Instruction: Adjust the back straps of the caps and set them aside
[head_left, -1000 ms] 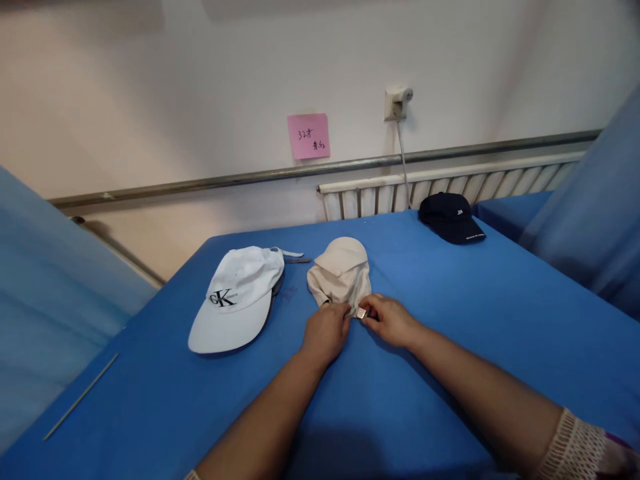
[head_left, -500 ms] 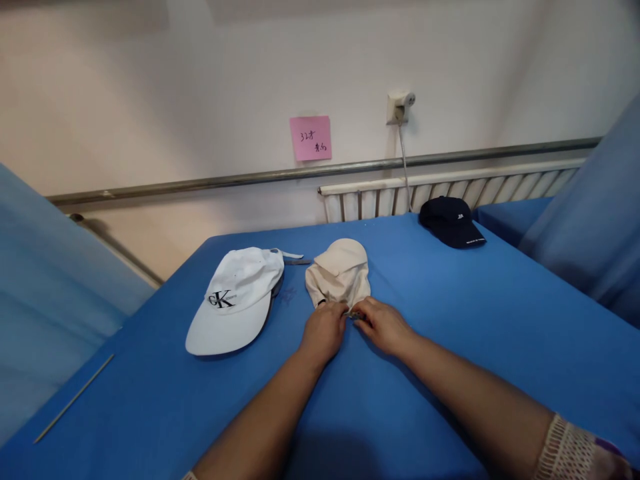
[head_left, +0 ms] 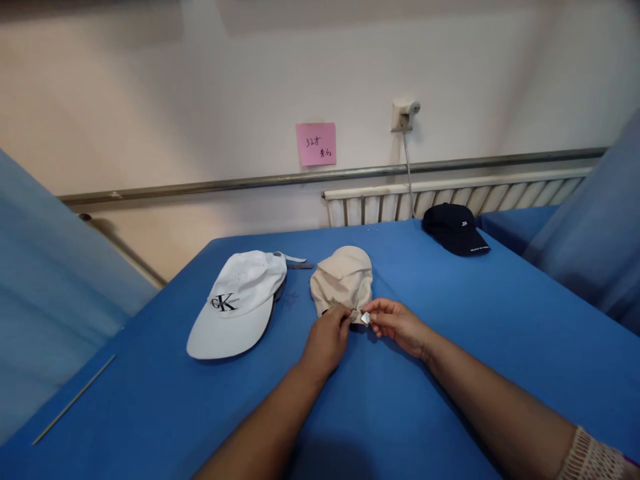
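Note:
A beige baseball cap (head_left: 343, 280) lies on the blue bed cover with its brim pointing away from me and its back strap towards me. My left hand (head_left: 327, 339) pinches the strap end of the cap from the left, fingers closed on the fabric. From the right, my right hand (head_left: 399, 325) pinches a small shiny metal buckle (head_left: 366, 319) at the strap between thumb and fingers. A little of the strap shows between the two hands; my left fingers hide the rest.
A white cap (head_left: 245, 293) with black letters lies to the left, overlapping a dark one. A navy cap (head_left: 454, 228) sits at the far right. A thin stick (head_left: 74, 400) lies at the left edge. Blue curtains (head_left: 55, 300) hang on both sides; a radiator (head_left: 370, 203) stands behind.
My right hand closed in over the buckle, hiding most of it, then drew back slightly right, so the buckle shows again. My left hand stays on the cap. The view shifted slightly.

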The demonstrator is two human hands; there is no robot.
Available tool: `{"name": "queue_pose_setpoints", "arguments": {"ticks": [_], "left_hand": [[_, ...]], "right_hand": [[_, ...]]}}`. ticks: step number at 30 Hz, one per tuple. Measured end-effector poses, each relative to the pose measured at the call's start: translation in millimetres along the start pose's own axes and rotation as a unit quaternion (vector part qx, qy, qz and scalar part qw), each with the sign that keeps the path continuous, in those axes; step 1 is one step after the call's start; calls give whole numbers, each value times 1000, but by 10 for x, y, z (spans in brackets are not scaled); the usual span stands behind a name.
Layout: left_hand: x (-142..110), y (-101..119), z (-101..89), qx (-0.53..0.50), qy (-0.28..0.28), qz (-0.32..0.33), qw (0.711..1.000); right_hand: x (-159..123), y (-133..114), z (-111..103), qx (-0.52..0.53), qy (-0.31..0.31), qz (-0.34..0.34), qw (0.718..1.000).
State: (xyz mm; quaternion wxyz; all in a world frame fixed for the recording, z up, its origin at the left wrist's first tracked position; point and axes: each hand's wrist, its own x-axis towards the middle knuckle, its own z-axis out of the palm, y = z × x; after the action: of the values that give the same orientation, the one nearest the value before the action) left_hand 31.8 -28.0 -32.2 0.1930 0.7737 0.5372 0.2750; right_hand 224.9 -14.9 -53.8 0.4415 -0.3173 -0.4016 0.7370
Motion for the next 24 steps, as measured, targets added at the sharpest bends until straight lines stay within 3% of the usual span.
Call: {"name": "queue_pose_setpoints", "arguments": {"ticks": [5, 10, 13, 17, 20, 24], "left_hand": [[25, 1, 68, -222, 23, -53, 973], [39, 1, 121, -354, 47, -105, 928], [49, -4, 112, -348, 55, -110, 929], [46, -1, 97, -339, 51, -102, 934], [37, 23, 91, -348, 51, -100, 931], [29, 81, 69, -378, 53, -110, 918]], "right_hand": [[17, 32, -12, 49, -6, 6, 999], [60, 157, -15, -112, -4, -104, 988], [18, 152, 27, -277, 8, -186, 943], [-67, 54, 88, -487, 11, -234, 842], [-94, -2, 114, -565, 14, -250, 786], [-91, -31, 130, -598, 14, -284, 749]]}}
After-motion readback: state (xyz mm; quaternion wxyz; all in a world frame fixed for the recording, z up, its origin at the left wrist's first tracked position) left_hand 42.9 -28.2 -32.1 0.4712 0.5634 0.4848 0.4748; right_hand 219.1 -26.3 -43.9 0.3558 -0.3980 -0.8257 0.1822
